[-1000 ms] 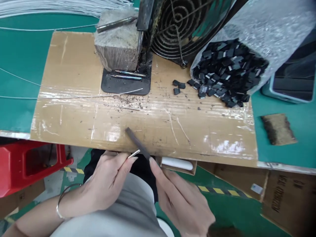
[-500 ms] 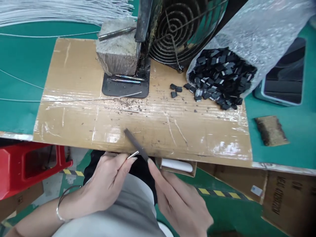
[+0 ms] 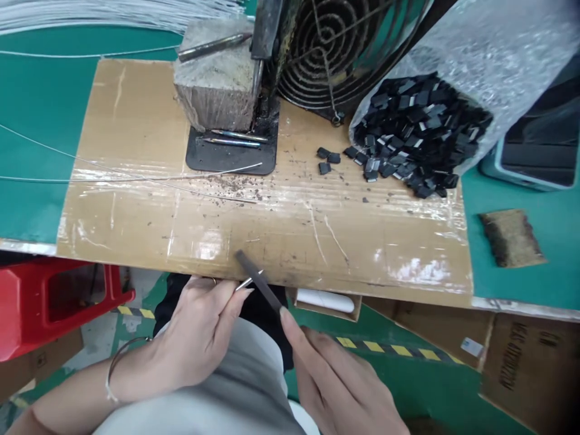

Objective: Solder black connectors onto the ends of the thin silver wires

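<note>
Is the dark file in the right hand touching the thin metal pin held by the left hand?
Touching. In the head view the file lies across the tip of the metal pin pinched in the left hand; no gap shows where they cross.

Light: bright, even, from overhead.
Glare: white sheen on the taped cardboard sheet (image 3: 272,205) and the plastic bag (image 3: 489,54).
Shadows: soft and short, darkest under the counter (image 3: 40,151) edge.
Focus: centre sharp, right hand (image 3: 344,386) slightly blurred.
Distortion: wide-angle bending at the edges.

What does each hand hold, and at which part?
The left hand pinches a thin metal pin near its lower end. The right hand grips a dark flat file by its rear end.
</note>
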`<state>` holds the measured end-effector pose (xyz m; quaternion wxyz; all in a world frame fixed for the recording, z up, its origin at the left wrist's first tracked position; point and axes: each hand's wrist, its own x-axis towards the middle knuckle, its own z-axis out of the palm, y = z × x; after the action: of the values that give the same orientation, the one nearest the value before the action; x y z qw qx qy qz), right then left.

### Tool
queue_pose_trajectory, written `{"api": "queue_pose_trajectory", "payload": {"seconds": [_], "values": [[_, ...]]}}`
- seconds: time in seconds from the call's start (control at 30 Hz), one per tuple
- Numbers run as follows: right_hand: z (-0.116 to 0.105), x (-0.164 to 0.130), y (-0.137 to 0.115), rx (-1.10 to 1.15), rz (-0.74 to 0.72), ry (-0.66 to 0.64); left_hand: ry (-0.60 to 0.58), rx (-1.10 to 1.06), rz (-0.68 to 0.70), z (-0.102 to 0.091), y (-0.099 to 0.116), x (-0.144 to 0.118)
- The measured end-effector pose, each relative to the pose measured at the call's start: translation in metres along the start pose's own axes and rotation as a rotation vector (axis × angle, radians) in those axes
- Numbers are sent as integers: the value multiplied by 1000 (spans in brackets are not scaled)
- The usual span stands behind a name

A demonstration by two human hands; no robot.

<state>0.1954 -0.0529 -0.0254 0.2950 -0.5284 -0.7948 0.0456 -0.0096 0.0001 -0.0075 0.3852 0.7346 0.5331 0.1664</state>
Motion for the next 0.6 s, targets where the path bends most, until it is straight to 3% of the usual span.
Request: {"api": "queue_pose_trajectory", "payload": {"seconds": [0.13,0.3,0.37,0.5,0.6], "values": [[6,4,3,-44,-8,62,-11,-121,-55,-1,1,1],[-2,-5,3,13,-7,-34,-106,-310,-198,-6,5,3],[-1,-3,3,-8,3,-16,-127,-354,-224,-7,6,3],[6,5,5,-27,-4,54,-98,-301,-203,-6,5,2],[3,1,5,-10,-22,13,-45,-128,-109,-3,2,0]]}}
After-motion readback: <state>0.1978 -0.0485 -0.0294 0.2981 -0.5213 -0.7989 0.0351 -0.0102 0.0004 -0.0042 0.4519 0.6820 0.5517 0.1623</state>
